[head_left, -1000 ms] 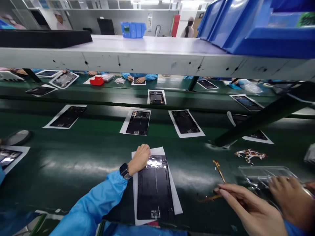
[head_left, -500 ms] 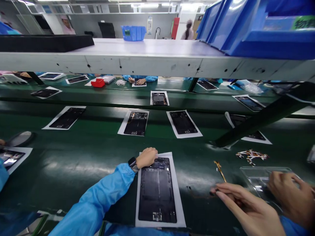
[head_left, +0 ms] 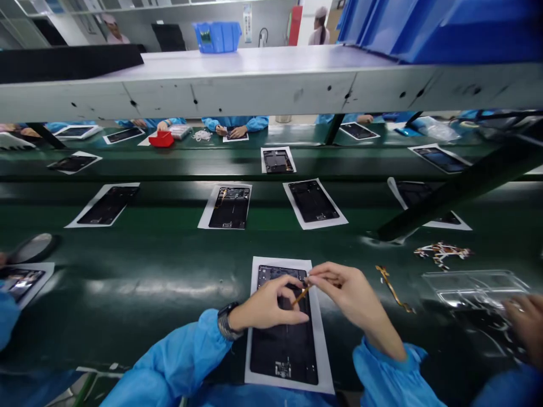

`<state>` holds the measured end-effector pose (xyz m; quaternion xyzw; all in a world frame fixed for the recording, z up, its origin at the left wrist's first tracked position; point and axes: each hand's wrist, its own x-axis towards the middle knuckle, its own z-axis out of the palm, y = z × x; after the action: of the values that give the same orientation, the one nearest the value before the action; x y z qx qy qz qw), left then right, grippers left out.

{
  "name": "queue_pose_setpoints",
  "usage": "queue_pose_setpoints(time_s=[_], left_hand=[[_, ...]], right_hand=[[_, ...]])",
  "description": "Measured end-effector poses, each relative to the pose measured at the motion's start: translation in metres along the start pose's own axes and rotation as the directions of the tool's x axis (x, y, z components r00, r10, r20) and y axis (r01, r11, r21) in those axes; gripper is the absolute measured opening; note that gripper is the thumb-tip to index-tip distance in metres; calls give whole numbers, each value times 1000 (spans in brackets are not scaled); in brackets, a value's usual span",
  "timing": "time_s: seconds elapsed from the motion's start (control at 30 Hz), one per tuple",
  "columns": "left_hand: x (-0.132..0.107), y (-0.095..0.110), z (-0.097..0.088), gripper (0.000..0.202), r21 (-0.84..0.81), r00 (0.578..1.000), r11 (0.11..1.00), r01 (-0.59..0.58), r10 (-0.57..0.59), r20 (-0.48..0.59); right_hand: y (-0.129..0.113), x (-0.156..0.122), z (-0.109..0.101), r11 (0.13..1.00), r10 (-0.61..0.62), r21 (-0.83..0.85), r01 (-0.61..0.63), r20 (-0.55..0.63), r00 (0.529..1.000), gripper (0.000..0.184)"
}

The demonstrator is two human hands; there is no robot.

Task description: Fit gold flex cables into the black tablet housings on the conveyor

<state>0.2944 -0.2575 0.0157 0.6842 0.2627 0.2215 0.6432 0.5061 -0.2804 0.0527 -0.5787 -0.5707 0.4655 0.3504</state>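
Note:
A dark tablet housing [head_left: 282, 345] lies on a white sheet [head_left: 324, 367] right in front of me. Over its upper half hangs a narrow orange-brown flex cable [head_left: 302, 295]. The fingertips of my right hand [head_left: 345, 291] pinch the cable's upper end above the sheet's right edge. My left hand [head_left: 269, 302] hovers across the housing, thumb and fingers apart around the cable's lower end; whether a fingertip touches it I cannot tell. Another flex cable [head_left: 394, 289] rests on the green bench right of my right hand.
At right are a heap of small flex cables [head_left: 443, 252], a clear plastic tray [head_left: 479, 285] and a co-worker's blurred hand [head_left: 526, 322]. A dark slanted post [head_left: 424, 206] rises nearby. More housings on sheets, such as one housing [head_left: 314, 200], line the belt. A shelf [head_left: 254, 93] crosses above.
My right hand has moved left from the bench to over the housing with a flex cable. My left hand has left the sheet's top edge and come down over the housing. The view has shifted slightly.

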Motion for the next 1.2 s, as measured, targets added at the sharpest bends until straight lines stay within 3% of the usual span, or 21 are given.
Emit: queue_pose_setpoints(time_s=[0.1, 0.2, 0.3, 0.4, 0.53, 0.67, 0.8, 1.03, 1.2], left_hand=[[-22, -21, 9, 50, 175, 973, 981, 78, -37, -227], [-40, -39, 9, 40, 464, 924, 878, 120, 72, -376], [-51, -53, 3, 26, 728, 899, 679, 98, 254, -357], [-58, -65, -6, 17, 873, 890, 481, 74, 363, -276], [-61, -75, -16, 13, 937, 881, 346, 53, 425, -207], [-59, -76, -22, 15, 948, 888, 317, 25, 429, -167], [-58, -74, -24, 16, 939, 895, 344, 0, 418, -154], [-61, -76, -24, 22, 916, 893, 391, -93, 439, -97], [-61, -79, -23, 24, 913, 894, 384, -134, 445, -56]], right_hand=[[20, 29, 16, 996, 42, 70, -49, 96, 994, 25], [37, 51, 35, 994, 53, 83, -68, 166, 985, 21], [47, 69, 55, 991, 12, -134, 9, 159, 987, 15], [51, 82, 72, 938, -22, -337, 77, 164, 986, 12], [52, 93, 90, 902, 11, -426, 66, 176, 984, 10], [49, 100, 98, 860, 67, -510, 32, 176, 982, 8], [44, 109, 99, 814, 142, -581, -4, 192, 971, 2], [38, 127, 92, 692, 294, -717, -88, 168, 941, 20], [34, 127, 89, 610, 316, -788, -83, 145, 938, 30]])
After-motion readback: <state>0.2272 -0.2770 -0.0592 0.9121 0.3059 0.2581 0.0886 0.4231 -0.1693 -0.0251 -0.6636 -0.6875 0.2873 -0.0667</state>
